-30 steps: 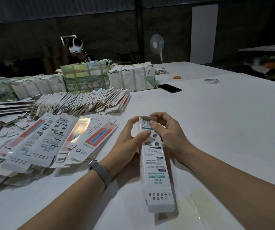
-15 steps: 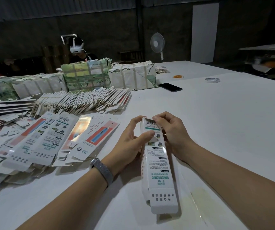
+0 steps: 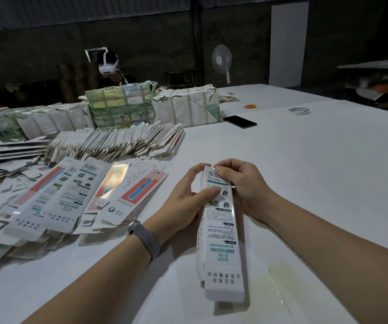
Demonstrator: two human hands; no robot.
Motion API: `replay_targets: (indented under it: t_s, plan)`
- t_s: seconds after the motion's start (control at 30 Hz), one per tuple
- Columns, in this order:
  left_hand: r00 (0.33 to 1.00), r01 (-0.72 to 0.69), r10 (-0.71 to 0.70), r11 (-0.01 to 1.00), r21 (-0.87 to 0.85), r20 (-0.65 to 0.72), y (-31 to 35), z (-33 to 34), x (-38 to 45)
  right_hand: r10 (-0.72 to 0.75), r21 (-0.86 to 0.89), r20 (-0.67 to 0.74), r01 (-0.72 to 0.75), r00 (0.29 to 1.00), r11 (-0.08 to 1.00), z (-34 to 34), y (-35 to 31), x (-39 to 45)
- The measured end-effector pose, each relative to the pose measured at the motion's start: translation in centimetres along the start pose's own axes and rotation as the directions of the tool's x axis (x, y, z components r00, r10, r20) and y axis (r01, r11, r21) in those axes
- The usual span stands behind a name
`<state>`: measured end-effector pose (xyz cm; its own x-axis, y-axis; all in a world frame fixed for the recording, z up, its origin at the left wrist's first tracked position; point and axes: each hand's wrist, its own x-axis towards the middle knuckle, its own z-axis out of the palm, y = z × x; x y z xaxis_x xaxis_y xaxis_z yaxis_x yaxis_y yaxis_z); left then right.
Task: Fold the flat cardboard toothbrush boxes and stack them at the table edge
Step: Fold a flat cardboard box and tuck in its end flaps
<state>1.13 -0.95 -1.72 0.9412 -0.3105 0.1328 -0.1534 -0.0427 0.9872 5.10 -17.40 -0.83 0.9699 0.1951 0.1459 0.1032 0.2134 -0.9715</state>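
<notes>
A white box is lying lengthwise on the tabletop right in front of the person, already formed into a tube, its near end closed and its far end between both hands. The left hand is curling round the box's left side with the thumb pressing on its printed top face, and the right hand is pinching the far end, fingertips bearing down on the barcode flap. A second ago that end was showing a darker, open-looking gap; now the flap is sitting flatter, so the far closure is probably being tucked in and this box is nearly ready for stacking. Just to the left, flat boxes are lying fanned out, waiting to be folded. Behind them a long leaning row of blanks is lying against wrapped bundles. Further off, a phone and a tape roll are resting well apart.
</notes>
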Motion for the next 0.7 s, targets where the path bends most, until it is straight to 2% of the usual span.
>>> replay_targets:
  t_s: [0.43,0.7]
  plan:
    - [1.0,0.021,-0.022,0.998,0.057,0.015,0.36,-0.07,-0.23,0.03,-0.034,0.018,-0.029,0.999,0.999,-0.03,0.05,-0.33]
    - [0.999,0.025,-0.026,0.998,0.055,0.02,0.44,0.08,-0.2,0.035,-0.056,-0.03,-0.037,0.999,0.998,0.19,0.06,-0.22]
